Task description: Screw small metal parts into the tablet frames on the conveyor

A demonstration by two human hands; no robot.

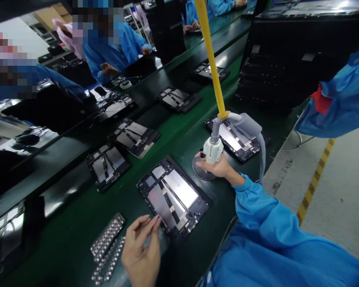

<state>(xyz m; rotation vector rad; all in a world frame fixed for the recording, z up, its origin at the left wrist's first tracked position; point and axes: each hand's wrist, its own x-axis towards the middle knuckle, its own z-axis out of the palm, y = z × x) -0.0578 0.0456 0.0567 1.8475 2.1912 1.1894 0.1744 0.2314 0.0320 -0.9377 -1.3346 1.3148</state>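
Observation:
In the head view an opened tablet point(173, 197) lies on the dark green bench, its silver batteries, ribbon cables and small circuit parts exposed. My left hand point(143, 249) is at its near left edge, thumb and fingertips pinched together. Anything between those fingertips is too small to make out. My right hand point(217, 166) wraps round the white body of an electric screwdriver point(213, 150), held upright with a springy cable guard on top. Its tip is hidden. Beneath that hand sits a round dark mesh disc point(201, 169), to the right of the tablet's far edge.
Perforated strips with small parts point(108, 235) lie left of my left hand. More opened tablets point(107, 165) line the bench. A yellow cord point(212, 59) hangs down to the screwdriver's cable. Black stacked trays point(275, 59) stand far right. Co-workers in blue point(122, 44) sit opposite.

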